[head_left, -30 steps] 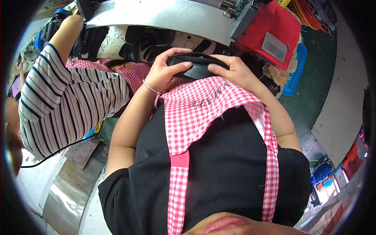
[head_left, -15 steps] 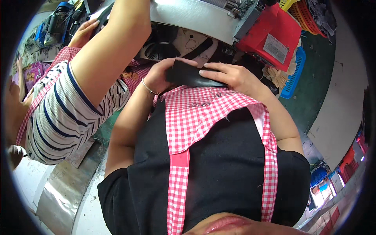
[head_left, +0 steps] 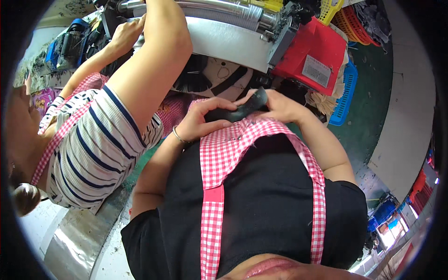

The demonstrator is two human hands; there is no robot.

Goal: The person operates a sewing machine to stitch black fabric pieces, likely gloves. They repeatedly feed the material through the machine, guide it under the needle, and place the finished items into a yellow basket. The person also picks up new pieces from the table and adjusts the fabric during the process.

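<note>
A flexible black sheet [head_left: 249, 104], smooth and dull-shiny, is bent between my two hands just above the pink checked apron [head_left: 233, 144]. My left hand [head_left: 204, 117], with a bracelet at the wrist, is closed on the sheet's left part, thumb below and fingers above. My right hand [head_left: 282, 106] grips the other end, which curls upward; most of its fingers are behind the sheet. Beyond my hands, under the machine's metal plate, a fringed black piece [head_left: 192, 80] lies on a pale surface.
A machine with metal rollers [head_left: 224, 11] and a red box-shaped housing [head_left: 312, 58] stands ahead. At the right are a blue basket [head_left: 346, 95] and pale cloth pieces [head_left: 323, 100]. On my left, a co-worker in a striped top [head_left: 100, 149] reaches toward the rollers.
The sheet, spread flatter before, is now bent with its right end curled up. My right hand has turned behind it. The co-worker's far hand has moved up toward the rollers.
</note>
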